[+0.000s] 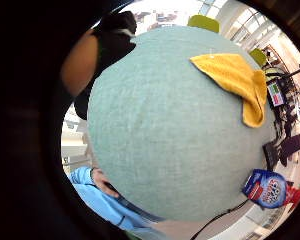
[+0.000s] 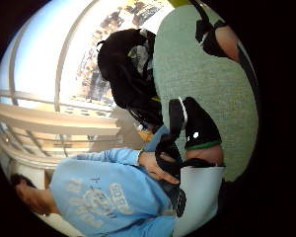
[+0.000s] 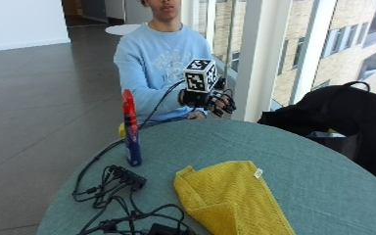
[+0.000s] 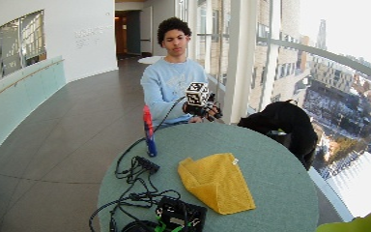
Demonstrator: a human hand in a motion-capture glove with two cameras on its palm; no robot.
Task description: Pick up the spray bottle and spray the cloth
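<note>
The spray bottle point(image 3: 130, 129), blue with a red head, stands upright near the table's left edge; it also shows in the wide outside view point(image 4: 149, 131) and at the rim of the little finger side palm view point(image 1: 267, 189). A yellow cloth point(image 3: 230, 198) lies crumpled on the round green table point(image 3: 305, 161), nearer the front. My gloved right hand point(image 3: 207, 100) hovers in the air above the table's far edge, in front of the person's chest. Its fingers hang loosely curled and hold nothing. It is well apart from the bottle and the cloth point(image 1: 237, 82).
Black cables and a power strip point(image 3: 126, 176) sprawl at the front left, beside the bottle. A black bag point(image 3: 344, 117) sits off the table's right side. The person's bare left hand point(image 2: 158, 165) rests at the table's far edge. A black device point(image 4: 179, 212) lies at the front edge.
</note>
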